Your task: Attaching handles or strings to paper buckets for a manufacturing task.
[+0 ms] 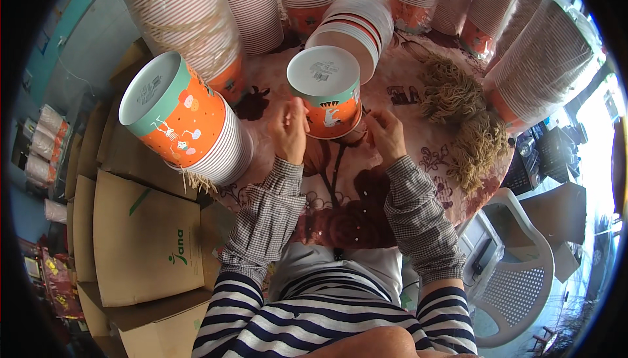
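Note:
An orange paper bucket (pixel 331 115) with a green band and a white base stands upside down in front of me on the patterned tablecloth (pixel 356 194). At its left side is my left hand (pixel 290 130), its fingers curled close to the wall; what they hold, if anything, is hidden. My right hand (pixel 386 134) is at the bucket's lower right edge, thumb and fingers pinched together on something too small to make out. Left of these, a stack of matching nested buckets (pixel 186 116) rests base up, with twine ends (pixel 199 181) sticking out at its lower edge.
Behind the bucket lies a leaning row of nested white buckets (pixel 366 28). Tall plastic-wrapped stacks (pixel 183 11) line the table's far side, another stack (pixel 546 60) at right. Bundles of twine (pixel 454 90) lie on the right. Cardboard boxes (pixel 147 240) flank the left; a white chair (pixel 517 273) stands right.

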Demonstrator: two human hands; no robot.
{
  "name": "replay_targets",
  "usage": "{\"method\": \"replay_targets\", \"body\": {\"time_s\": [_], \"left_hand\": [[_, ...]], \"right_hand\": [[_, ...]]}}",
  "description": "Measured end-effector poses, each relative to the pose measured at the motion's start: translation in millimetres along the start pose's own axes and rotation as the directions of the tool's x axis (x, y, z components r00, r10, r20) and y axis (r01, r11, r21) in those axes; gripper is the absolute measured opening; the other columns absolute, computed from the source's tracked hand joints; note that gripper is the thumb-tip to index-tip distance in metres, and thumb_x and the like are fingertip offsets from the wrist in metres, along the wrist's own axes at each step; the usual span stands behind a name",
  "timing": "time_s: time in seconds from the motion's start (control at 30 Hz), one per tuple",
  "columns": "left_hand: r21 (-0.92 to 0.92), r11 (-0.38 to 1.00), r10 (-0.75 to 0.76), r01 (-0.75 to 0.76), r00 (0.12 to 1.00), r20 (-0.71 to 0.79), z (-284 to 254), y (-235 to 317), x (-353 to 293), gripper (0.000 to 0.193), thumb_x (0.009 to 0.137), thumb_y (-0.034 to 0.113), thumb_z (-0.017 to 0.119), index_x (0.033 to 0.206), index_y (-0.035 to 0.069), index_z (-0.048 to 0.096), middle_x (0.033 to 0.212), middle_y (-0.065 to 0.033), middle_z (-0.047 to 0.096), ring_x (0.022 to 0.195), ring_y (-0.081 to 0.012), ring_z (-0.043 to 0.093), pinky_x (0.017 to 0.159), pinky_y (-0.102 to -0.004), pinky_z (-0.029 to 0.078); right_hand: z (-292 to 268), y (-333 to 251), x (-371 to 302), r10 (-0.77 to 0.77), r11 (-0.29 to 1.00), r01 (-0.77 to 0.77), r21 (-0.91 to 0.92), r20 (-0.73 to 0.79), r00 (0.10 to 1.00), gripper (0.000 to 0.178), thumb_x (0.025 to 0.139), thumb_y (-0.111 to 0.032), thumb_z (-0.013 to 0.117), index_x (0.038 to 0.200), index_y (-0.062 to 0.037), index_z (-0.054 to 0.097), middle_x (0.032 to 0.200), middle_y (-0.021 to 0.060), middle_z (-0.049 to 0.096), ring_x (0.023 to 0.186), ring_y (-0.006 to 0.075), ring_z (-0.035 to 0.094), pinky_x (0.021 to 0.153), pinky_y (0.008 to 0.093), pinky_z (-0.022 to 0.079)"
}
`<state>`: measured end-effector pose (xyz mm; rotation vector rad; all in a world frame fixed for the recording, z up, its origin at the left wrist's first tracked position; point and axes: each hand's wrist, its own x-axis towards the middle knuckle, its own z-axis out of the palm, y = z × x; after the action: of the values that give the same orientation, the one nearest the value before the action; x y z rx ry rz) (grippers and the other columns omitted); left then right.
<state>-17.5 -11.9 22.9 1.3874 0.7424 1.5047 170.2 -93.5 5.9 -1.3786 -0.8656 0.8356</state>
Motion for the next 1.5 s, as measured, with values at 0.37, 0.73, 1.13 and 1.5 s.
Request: {"method": "replay_targets", "body": {"time_s": [0.37,0.73,1.13,1.5], "left_hand": [[-0.314,0.889,-0.386,0.332,0.914,-0.125,-31.6,-45.6,22.3,0.045,0.085,0.009,0.06,0.127,0.002,0.047,0.117,-0.0067,0.056,0.108,-0.0181,0.053,0.093,-0.032,0.042],[-0.624,0.375,-0.707,0.685,0.647,0.286,-37.5,-34.5,19.3,0.02,0.092,0.016,0.058,0.108,0.005,0.055,0.101,-0.008,0.061,0.092,-0.02,0.059,0.08,-0.0354,0.05],[-0.525,0.665,-0.256,0.532,0.822,0.509,-12.9,1.4,0.6,0.036,0.097,0.027,0.052,0.124,0.004,0.05,0.118,-0.009,0.06,0.108,-0.0229,0.06,0.09,-0.0415,0.052],[-0.521,0.713,-0.213,0.469,0.853,0.477,-6.2,4.0,-2.6,0.044,0.096,0.032,0.052,0.127,0.001,0.047,0.127,-0.013,0.055,0.116,-0.0264,0.056,0.095,-0.0438,0.048]], "right_hand": [[-4.9,2.6,1.4,0.257,0.874,-0.309,0.375,0.182,0.949,0.007,0.094,-0.013,0.053,0.095,-0.0066,0.053,0.096,0.0084,0.063,0.071,0.0176,0.065,0.057,0.0247,0.051],[11.8,8.3,-1.3,0.001,0.943,-0.063,0.328,0.185,0.983,0.012,0.094,-0.013,0.056,0.098,-0.0022,0.055,0.083,0.0055,0.062,0.071,0.0132,0.063,0.062,0.0254,0.052],[18.7,1.0,-9.7,-0.376,0.912,0.378,-0.162,0.043,0.926,0.01,0.087,-0.008,0.062,0.091,0.0015,0.059,0.083,0.0056,0.06,0.069,0.0109,0.059,0.062,0.0252,0.047],[23.2,-5.6,-18.1,-0.386,0.919,0.391,-0.054,0.091,0.918,0.011,0.087,-0.006,0.061,0.094,0.0013,0.059,0.098,0.0076,0.062,0.08,0.0133,0.061,0.07,0.0258,0.051]]}}
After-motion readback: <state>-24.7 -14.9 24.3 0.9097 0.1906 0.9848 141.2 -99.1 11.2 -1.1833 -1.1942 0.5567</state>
